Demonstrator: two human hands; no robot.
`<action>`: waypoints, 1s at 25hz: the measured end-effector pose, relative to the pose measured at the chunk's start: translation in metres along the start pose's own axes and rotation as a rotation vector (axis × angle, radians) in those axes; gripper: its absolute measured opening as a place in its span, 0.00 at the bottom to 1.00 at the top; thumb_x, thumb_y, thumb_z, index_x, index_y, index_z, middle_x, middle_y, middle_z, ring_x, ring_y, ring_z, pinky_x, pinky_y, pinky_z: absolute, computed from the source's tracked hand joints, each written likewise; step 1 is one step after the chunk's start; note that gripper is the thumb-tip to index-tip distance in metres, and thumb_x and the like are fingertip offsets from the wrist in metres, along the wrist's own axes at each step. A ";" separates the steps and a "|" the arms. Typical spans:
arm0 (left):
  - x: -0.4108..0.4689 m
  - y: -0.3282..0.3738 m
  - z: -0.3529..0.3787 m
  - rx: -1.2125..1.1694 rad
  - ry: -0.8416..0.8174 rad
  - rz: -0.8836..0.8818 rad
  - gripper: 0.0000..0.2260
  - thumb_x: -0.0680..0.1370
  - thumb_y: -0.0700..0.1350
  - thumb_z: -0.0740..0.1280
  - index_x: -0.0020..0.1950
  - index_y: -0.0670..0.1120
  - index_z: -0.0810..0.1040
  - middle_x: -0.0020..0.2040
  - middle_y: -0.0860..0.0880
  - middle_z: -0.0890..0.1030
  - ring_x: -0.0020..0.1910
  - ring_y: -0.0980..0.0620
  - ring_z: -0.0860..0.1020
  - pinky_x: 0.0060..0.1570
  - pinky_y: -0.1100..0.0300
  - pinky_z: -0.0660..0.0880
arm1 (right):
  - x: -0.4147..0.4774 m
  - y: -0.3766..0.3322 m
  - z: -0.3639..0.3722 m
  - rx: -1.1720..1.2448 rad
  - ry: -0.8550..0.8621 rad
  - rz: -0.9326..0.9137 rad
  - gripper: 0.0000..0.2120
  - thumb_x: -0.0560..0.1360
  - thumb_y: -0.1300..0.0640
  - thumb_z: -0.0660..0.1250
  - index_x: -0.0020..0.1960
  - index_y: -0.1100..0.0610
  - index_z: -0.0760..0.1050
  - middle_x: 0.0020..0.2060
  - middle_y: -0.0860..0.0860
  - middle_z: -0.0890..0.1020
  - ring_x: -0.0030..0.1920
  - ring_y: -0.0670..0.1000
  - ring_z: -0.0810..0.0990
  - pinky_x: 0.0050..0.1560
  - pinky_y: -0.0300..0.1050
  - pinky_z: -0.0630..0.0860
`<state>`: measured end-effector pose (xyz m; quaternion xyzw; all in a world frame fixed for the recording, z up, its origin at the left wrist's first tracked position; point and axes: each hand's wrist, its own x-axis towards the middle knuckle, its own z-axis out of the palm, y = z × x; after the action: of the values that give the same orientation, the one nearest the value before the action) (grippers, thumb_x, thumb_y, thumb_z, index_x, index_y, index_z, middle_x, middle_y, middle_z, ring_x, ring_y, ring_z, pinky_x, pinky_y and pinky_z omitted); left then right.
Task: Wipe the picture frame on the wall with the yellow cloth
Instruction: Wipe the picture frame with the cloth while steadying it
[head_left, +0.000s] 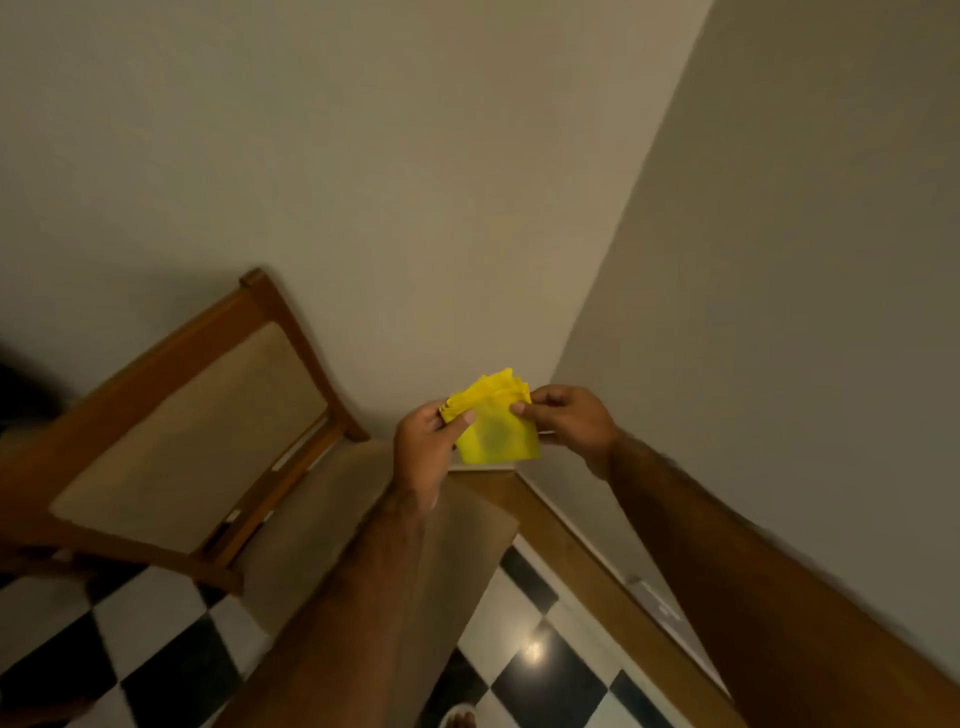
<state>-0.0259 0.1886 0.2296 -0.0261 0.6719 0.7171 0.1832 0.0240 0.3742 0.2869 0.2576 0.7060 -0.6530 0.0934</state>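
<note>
A folded yellow cloth (496, 426) is held up in front of a room corner, between both hands. My left hand (423, 449) pinches its left edge with thumb and fingers. My right hand (569, 423) pinches its upper right corner. The cloth hangs as a small square with bunched layers at the top. No picture frame is in view; only bare beige walls show above the hands.
A wooden chair (197, 431) with a beige padded back and seat stands at the left, close to the wall. A wooden skirting board (582, 551) runs along the right wall. Black and white checkered floor tiles (545, 670) lie below.
</note>
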 end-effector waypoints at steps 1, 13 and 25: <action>-0.006 0.021 0.017 -0.014 -0.006 0.035 0.08 0.76 0.37 0.72 0.54 0.43 0.85 0.53 0.39 0.87 0.51 0.44 0.83 0.59 0.36 0.79 | -0.016 -0.017 -0.016 0.013 0.020 -0.029 0.08 0.75 0.59 0.74 0.51 0.61 0.78 0.46 0.59 0.80 0.49 0.55 0.81 0.54 0.52 0.80; -0.116 0.293 0.205 -0.041 -0.212 0.526 0.13 0.74 0.39 0.75 0.58 0.40 0.83 0.54 0.36 0.86 0.50 0.43 0.83 0.57 0.35 0.80 | -0.239 -0.232 -0.205 -0.147 0.359 -0.429 0.21 0.74 0.56 0.75 0.58 0.71 0.79 0.43 0.59 0.78 0.45 0.54 0.78 0.51 0.51 0.82; -0.252 0.554 0.352 -0.201 -0.468 0.931 0.05 0.75 0.44 0.75 0.50 0.51 0.84 0.47 0.49 0.85 0.49 0.48 0.82 0.54 0.39 0.82 | -0.516 -0.408 -0.347 -0.397 0.855 -0.892 0.14 0.76 0.52 0.73 0.58 0.58 0.83 0.51 0.59 0.88 0.50 0.57 0.87 0.56 0.55 0.82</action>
<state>0.1174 0.4569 0.8632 0.4183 0.4813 0.7702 -0.0128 0.3353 0.5800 0.9296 0.1548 0.8275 -0.3259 -0.4301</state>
